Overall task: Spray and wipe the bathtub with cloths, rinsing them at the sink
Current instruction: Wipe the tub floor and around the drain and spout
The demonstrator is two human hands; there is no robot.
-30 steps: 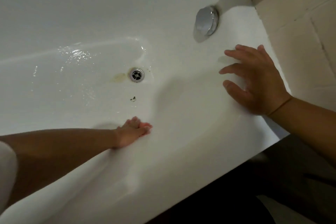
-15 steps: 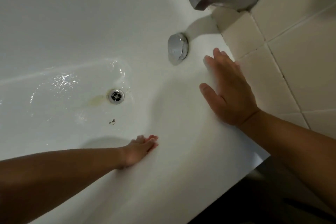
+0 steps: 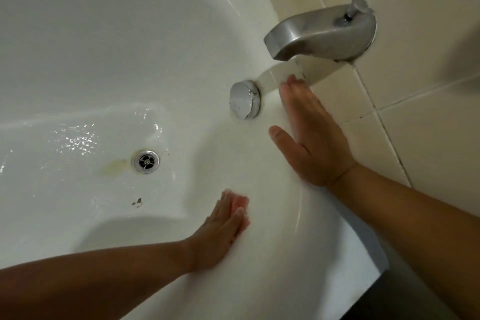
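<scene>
The white bathtub fills the view from 7 o'clock round to 1 o'clock, and both bare hands lie on its inner wall near the drain end. The left hand lies flat on the sloping wall at 5 o'clock from the drain, fingers straight and pressed together, holding nothing. The right hand lies flat higher up the end wall, at 3 o'clock from the drain, fingers straight and together, thumb spread out to the side, and it also holds nothing. Its fingertips reach just beside the round chrome overflow cap, at the cap's 3 o'clock. The metal spout sticks out of the tiled wall at 1 o'clock from the cap. Water glistens on the tub floor at 10 o'clock from the drain. A yellowish stain sits at the drain's 9 o'clock, and small dark specks at its 6 o'clock.
</scene>
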